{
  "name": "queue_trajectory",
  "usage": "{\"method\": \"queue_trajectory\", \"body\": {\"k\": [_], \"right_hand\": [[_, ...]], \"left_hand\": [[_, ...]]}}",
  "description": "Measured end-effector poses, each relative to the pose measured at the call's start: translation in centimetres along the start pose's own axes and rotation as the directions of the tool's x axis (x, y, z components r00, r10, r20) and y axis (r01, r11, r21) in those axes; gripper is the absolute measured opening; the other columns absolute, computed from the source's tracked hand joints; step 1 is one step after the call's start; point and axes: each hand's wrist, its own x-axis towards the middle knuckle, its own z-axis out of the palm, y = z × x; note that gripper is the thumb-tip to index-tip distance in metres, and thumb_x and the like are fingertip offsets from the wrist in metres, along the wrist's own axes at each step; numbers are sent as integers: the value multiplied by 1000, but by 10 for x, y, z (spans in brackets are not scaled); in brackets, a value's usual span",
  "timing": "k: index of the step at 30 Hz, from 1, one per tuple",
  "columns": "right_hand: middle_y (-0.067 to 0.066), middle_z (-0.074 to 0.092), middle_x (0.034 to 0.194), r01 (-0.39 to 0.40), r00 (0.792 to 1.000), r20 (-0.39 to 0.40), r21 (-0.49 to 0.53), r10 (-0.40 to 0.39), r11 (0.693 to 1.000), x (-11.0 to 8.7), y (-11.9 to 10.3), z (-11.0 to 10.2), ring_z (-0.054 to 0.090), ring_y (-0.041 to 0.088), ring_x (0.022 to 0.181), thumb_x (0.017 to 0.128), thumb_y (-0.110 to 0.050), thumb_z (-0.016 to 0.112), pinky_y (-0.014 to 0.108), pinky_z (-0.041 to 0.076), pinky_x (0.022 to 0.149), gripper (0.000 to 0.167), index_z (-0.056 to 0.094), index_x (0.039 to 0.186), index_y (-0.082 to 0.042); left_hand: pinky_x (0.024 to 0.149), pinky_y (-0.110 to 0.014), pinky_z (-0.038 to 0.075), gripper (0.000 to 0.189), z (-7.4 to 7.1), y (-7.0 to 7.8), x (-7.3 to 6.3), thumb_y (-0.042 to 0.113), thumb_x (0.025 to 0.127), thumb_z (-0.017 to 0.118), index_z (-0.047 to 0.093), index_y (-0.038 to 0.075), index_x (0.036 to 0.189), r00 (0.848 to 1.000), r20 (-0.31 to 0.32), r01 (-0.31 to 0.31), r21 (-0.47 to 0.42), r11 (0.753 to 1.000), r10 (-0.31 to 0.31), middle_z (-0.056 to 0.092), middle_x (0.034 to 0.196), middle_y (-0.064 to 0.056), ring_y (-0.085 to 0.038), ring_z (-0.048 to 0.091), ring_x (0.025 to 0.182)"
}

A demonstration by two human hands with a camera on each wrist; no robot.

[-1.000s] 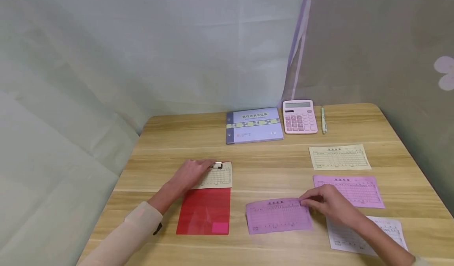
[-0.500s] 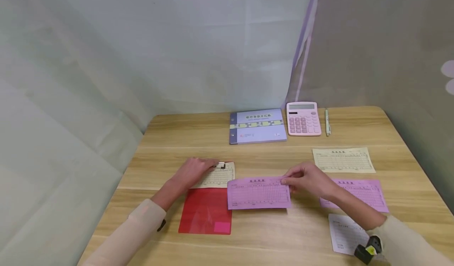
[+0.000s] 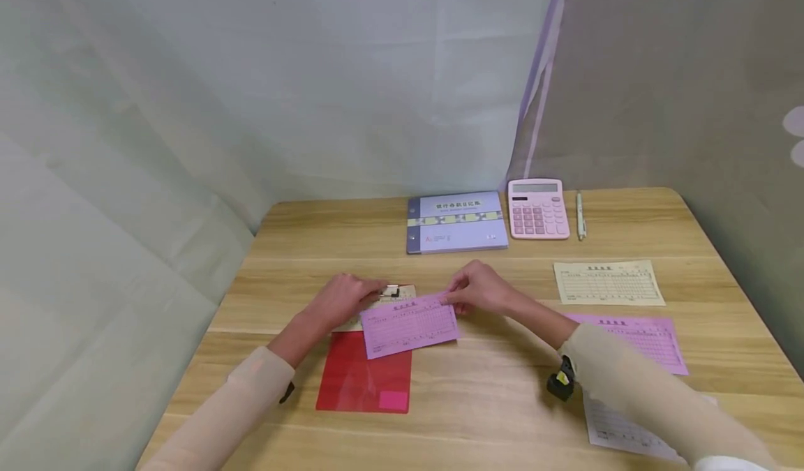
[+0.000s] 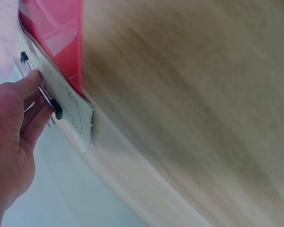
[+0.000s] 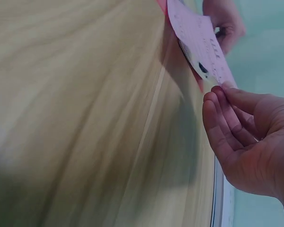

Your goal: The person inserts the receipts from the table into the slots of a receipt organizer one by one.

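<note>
A red clipboard lies on the table, its metal clip at the far end over a cream printed form. My left hand pinches the clip between thumb and fingers. By its upper right corner, my right hand pinches a purple printed form between thumb and fingertips. This form is tilted above the clipboard and hides most of the cream one in the head view. Its left edge is close to my left hand.
Along the back stand a blue-grey account book, a pink calculator and a pale green pen. At right lie a cream form, another purple form and a white form, the latter two partly under my right arm.
My right hand has lifted the purple form and carried it leftward and away from me, from beside the clipboard to above it. My left hand has stayed at the clip.
</note>
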Motion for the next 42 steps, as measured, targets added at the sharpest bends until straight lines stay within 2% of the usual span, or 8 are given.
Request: {"method": "queue_trajectory", "body": {"k": [4, 12, 19, 28, 36, 42], "right_hand": [[10, 75, 71, -22, 1000, 20, 1, 22, 1000, 17, -7, 14, 69, 19, 56, 92, -4, 83, 33, 62, 58, 9, 79, 87, 2], [5, 76, 72, -35, 999, 15, -71, 36, 997, 38, -15, 31, 70, 19, 56, 92, -8, 84, 30, 61, 56, 8, 82, 90, -1], [8, 75, 70, -77, 996, 49, -59, 80, 995, 49, -20, 37, 69, 17, 54, 92, -6, 84, 29, 61, 55, 7, 81, 91, 1], [11, 73, 68, -85, 993, 71, -95, 92, 992, 56, -26, 45, 67, 17, 53, 94, -6, 81, 30, 60, 53, 9, 79, 89, 1], [11, 71, 66, -92, 994, 43, -82, 96, 992, 56, -20, 53, 66, 17, 53, 95, -4, 80, 29, 60, 53, 10, 78, 86, 1], [10, 71, 66, -99, 995, 24, -56, 100, 993, 55, -19, 54, 65, 16, 52, 95, -5, 80, 29, 59, 51, 10, 78, 87, 0]], "left_hand": [[64, -17, 49, 39, 0, -1, 1, 21, 97, 81, 75, 16, 135, 1000, 12, 13, -13, 1000, -13, 79, 117, -2, -8, 69, 78], [64, -19, 49, 37, 0, 0, 3, 20, 97, 82, 76, 18, 134, 999, 23, 43, -31, 999, -43, 81, 111, -1, -6, 68, 74], [59, -17, 47, 37, -1, -1, 4, 20, 97, 81, 77, 17, 133, 1000, 24, 21, -31, 999, -20, 81, 107, -1, -5, 62, 67], [59, -16, 48, 37, -2, -1, 4, 22, 98, 81, 76, 18, 134, 999, 36, 34, -22, 999, -33, 81, 103, 0, -3, 59, 64], [59, -16, 49, 39, -1, 0, 1, 21, 97, 81, 75, 18, 135, 1000, 21, 5, 22, 1000, -5, 81, 100, 0, -3, 59, 62], [71, -20, 59, 43, -1, 2, 0, 17, 99, 79, 69, 14, 140, 996, 39, -83, 138, 987, 78, 79, 120, -6, -13, 75, 78]]}}
